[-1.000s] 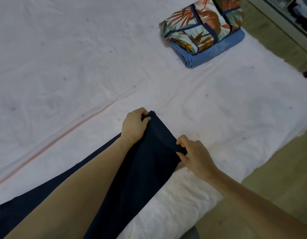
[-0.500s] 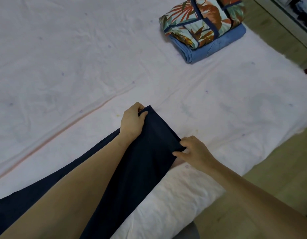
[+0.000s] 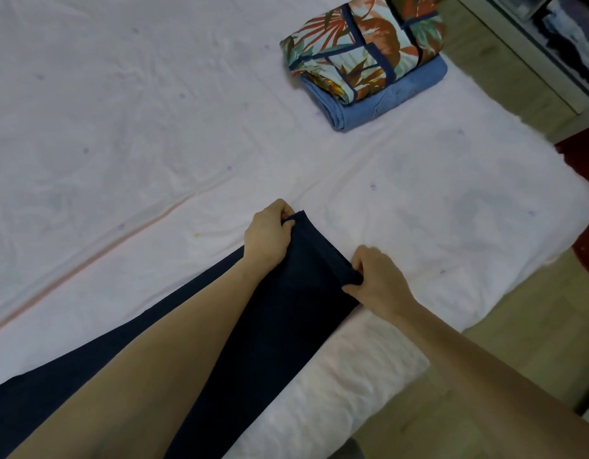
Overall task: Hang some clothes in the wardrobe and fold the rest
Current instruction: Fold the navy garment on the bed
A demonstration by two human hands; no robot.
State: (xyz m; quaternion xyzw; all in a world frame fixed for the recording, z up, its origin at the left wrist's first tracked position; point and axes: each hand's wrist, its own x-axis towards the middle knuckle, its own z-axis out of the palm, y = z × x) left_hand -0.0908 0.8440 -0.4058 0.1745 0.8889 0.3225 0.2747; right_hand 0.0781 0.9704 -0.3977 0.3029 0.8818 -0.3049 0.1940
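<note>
So my left hand [image 3: 270,236] is pinching the far corner of the dark trousers [image 3: 279,326] laid along the near edge of the bed [image 3: 121,127], and my right hand [image 3: 375,279] pinches the other corner. Uneven pulling could skew the fold, or the fabric might slide off toward the floor [image 3: 518,342].

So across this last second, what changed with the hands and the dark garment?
Little: both hands shifted slightly along the navy garment's end edge. The left hand still pinches the far corner, the right hand the near corner. The folded floral and blue stack on the bed stayed put.
</note>
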